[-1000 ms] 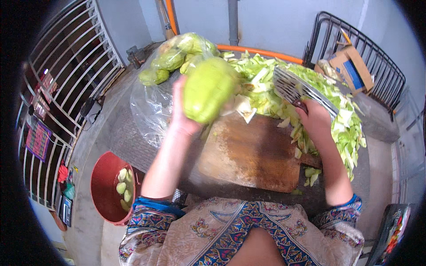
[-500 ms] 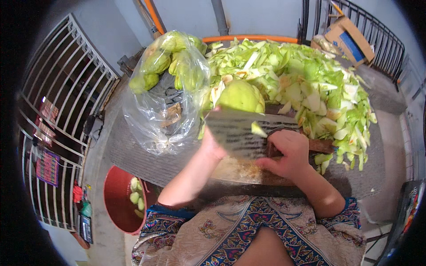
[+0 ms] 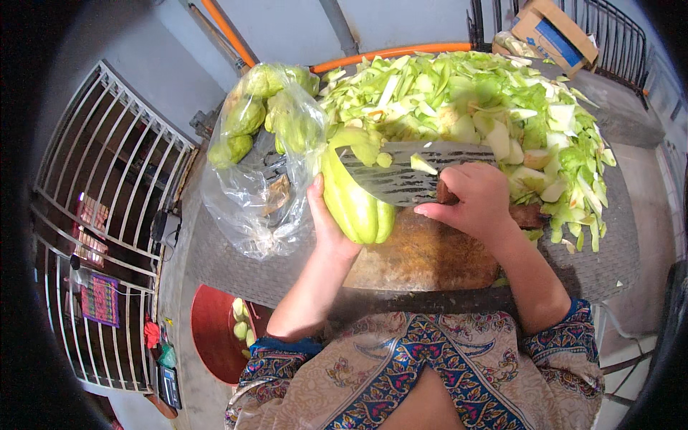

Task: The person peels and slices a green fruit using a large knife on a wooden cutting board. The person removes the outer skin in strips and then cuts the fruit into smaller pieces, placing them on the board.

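Observation:
Between my left hand's fingers and thumb rests a pale green, ribbed chayote, tilted above a worn wooden cutting board. That left hand grips it from the left and below. In my right hand, the handle of a broad cleaver is held tight. Its wet-streaked blade lies against the chayote's upper right side, and a small piece of peel sticks to the flat. A loose green peel curls at the chayote's far end, above the blade edge.
A heap of green peelings covers the table's far and right side. At the left lies a clear plastic bag with several chayotes. A red bucket holding pale peeled pieces stands on the floor at left, near a white metal grille.
The cleaver blade, earlier blurred in front of the chayote, is now at its upper right side. The chayote has come nearer and tilted, and a peel now hangs at its far end.

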